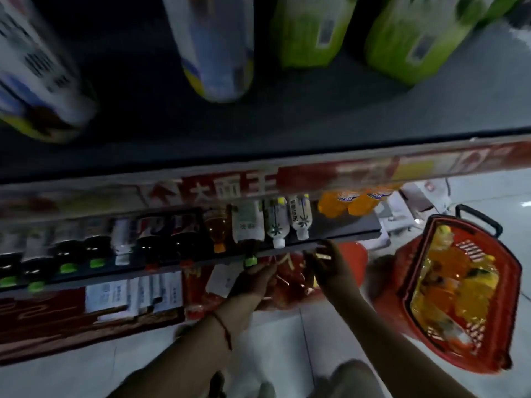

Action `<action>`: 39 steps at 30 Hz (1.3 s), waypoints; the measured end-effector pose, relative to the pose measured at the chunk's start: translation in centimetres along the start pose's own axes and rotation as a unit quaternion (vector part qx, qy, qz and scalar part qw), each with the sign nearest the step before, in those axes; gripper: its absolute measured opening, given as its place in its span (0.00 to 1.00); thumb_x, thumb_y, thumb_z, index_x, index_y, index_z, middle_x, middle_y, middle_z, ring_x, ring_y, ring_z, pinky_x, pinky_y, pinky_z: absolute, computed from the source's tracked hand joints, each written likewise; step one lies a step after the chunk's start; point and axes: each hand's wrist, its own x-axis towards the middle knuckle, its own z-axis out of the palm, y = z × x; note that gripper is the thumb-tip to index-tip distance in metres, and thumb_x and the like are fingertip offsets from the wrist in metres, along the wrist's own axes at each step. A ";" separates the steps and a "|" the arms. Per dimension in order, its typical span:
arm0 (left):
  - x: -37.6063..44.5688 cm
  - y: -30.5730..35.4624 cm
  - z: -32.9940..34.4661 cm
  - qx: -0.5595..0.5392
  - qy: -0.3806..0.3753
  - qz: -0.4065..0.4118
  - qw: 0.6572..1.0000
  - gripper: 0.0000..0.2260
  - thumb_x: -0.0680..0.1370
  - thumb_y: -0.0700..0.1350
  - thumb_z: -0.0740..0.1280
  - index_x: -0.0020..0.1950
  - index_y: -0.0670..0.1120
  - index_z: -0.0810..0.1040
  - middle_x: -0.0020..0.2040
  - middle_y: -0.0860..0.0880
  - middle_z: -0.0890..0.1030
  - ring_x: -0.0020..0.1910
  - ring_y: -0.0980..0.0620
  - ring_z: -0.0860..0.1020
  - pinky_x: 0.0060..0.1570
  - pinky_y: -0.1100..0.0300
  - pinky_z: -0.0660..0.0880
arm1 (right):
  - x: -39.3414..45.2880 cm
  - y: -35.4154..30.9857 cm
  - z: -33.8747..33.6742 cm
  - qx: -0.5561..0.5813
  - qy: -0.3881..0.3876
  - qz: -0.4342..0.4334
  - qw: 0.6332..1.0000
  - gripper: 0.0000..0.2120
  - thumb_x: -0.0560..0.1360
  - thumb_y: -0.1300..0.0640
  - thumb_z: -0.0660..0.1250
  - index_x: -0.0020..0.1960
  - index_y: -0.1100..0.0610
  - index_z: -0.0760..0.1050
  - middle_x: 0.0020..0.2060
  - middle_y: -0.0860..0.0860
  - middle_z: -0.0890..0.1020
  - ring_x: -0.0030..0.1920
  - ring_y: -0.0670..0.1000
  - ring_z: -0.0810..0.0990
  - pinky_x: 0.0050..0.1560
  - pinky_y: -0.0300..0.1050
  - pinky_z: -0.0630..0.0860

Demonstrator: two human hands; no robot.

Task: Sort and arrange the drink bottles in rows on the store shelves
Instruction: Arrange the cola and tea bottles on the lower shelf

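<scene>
Nearest, both forearms reach toward the lower shelf (330,235). The left hand (255,275) curls its fingers around the green-capped bottle (249,248) at the shelf's front edge. The right hand (327,261) hovers beside it, fingers spread and holding nothing. A red basket (505,282) of orange drinks sits on the floor at right. Beyond, blurred green-labelled bottles (310,30) stand on the upper shelf.

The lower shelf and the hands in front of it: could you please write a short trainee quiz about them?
1. True or false: the red basket stands to the person's right.
2. What colour is the cap of the bottle at the left hand?
3. The right hand is: A) inside the basket, B) at the lower shelf edge.

Key: 1 true; 2 green; 3 B.
</scene>
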 end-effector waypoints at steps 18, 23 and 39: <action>14.0 -2.6 5.6 -0.253 -0.089 0.162 0.950 0.19 0.80 0.46 0.69 0.67 0.40 0.72 0.58 0.37 0.79 0.49 0.43 0.79 0.26 0.58 0.80 | 12.4 7.3 4.2 -0.163 0.109 -0.155 0.968 0.13 0.80 0.49 0.63 0.53 0.59 0.71 0.49 0.60 0.80 0.48 0.60 0.78 0.44 0.48 0.72; 9.8 -4.7 4.1 -0.094 -0.072 0.236 0.965 0.09 0.80 0.44 0.67 0.56 0.40 0.72 0.37 0.42 0.76 0.31 0.48 0.76 0.27 0.60 0.78 | 7.0 5.9 2.3 -0.254 0.190 -0.165 0.934 0.15 0.79 0.48 0.62 0.45 0.60 0.76 0.37 0.56 0.79 0.41 0.58 0.79 0.37 0.46 0.71; 12.1 5.6 2.0 0.458 0.244 0.580 0.628 0.10 0.76 0.50 0.67 0.49 0.45 0.75 0.43 0.44 0.80 0.45 0.41 0.78 0.38 0.53 0.71 | 10.7 2.7 -1.6 -0.347 0.179 -0.291 0.873 0.16 0.78 0.52 0.66 0.65 0.54 0.74 0.59 0.54 0.78 0.52 0.53 0.80 0.43 0.43 0.79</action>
